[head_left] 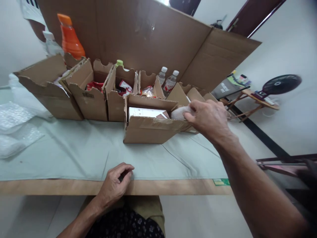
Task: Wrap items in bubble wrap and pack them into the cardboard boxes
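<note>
My right hand [209,117] grips a white, translucent wrapped bundle [179,113] at the right end of a long cardboard box [153,130]. The bundle looks like foam or bubble wrap; what it may contain is hidden. Inside the same box, a white carton [146,112] lies to the left of the bundle. My left hand [116,180] rests at the table's front edge, its fingers loosely curled with nothing visible in them.
Behind stand several cardboard bins [88,102] with packaged goods, backed by a tall cardboard panel [138,36]. An orange bottle [71,39] and clear bottles [170,81] rise behind the bins. Bubble wrap [17,125] lies at left. A dark fan [281,84] is at right.
</note>
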Demonstrator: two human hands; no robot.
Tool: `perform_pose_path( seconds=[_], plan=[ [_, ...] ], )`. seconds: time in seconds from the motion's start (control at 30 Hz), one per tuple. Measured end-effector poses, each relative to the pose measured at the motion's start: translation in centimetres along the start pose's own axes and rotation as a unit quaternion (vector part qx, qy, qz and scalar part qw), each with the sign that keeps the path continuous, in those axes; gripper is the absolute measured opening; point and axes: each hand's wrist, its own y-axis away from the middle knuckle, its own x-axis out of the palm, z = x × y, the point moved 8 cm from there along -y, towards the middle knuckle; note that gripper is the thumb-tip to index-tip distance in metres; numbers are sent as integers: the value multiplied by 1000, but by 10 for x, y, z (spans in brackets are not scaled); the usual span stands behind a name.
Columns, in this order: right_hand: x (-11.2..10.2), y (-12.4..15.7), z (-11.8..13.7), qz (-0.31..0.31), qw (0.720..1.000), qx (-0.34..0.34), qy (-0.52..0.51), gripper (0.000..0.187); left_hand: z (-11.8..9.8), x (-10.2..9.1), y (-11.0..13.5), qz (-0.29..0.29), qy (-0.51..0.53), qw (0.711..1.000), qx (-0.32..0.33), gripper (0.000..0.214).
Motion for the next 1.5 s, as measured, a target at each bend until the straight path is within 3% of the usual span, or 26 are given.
perform_pose_path(
  seconds=[0.17,0.23,0.37,0.47,0.93,1.1,1.17,1.23,1.3,1.37,1.43,1.5],
  plan=[
    [9,-19,16,154,987,-52,-6,20,-3,-1,-1,0,13,1000,9,16],
    [14,-26,19,189,979,-79,-19,21,-4,-1,-2,2,16,1000,6,16],
    [15,-38,7,128,989,-28,66,14,-4,-2,-2,-1,20,1000,8,15],
    [22,-37,8,123,987,-3,102,18,-4,-1,-2,2,18,1000,11,16],
    [58,-49,43,261,961,-59,62,30,0,0,-1,-3,7,1000,19,15],
    [50,-47,35,210,976,-50,-1,22,1,2,1,-3,7,1000,16,14],
    [30,-36,19,134,988,-37,-63,20,1,-5,2,-15,8,1000,7,14],
    [4,-14,-7,19,989,-15,-147,20,2,-21,2,-52,-4,999,-6,14],
    [-10,18,-41,-82,969,18,-234,21,5,-43,-3,-106,-27,993,-36,16],
    [3,48,-70,-108,936,65,-328,26,9,-61,-13,-143,-43,986,-74,32],
    [40,66,-78,-48,895,86,-436,33,10,-68,-32,-152,-36,984,-86,55],
    [82,73,-60,43,848,60,-525,46,7,-64,-57,-143,-17,987,-69,74]
  ],
)
